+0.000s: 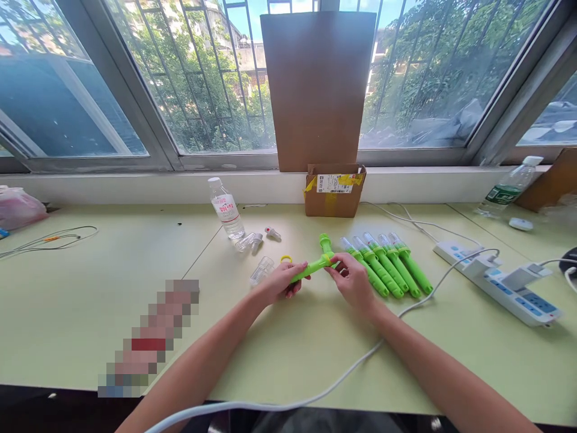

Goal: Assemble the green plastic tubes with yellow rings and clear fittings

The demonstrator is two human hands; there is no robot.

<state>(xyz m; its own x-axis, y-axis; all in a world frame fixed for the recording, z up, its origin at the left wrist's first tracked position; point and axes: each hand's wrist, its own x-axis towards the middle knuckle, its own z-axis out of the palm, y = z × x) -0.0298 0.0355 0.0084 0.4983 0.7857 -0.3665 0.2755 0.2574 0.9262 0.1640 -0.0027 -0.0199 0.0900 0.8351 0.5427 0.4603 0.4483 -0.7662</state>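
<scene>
While I watch through the head camera, the left grip (280,284) is wrapped around a green handle (315,265), which slants away and to the right. Right grip (354,281): narrow, thumb and fingers pinched at the handle's far end, next to a yellow band (327,258); exact contact partly hidden by the fingers. Handle position: between both hands, near the middle of the surface (252,361). A second green part (324,242) shows just behind that end; I cannot tell whether the two are joined. Beside the right grip, five green tubes with clear tops (381,264) lie slanted, side by side. By the left grip I note a loose yellow ring (286,258) and a clear plastic piece (262,270). Farther back: other clear pieces (247,242), a small clear piece with some red (273,234) and a standing water bottle (228,211). Cardboard box (331,206) at the back; power strip (489,280) well to the right.
</scene>
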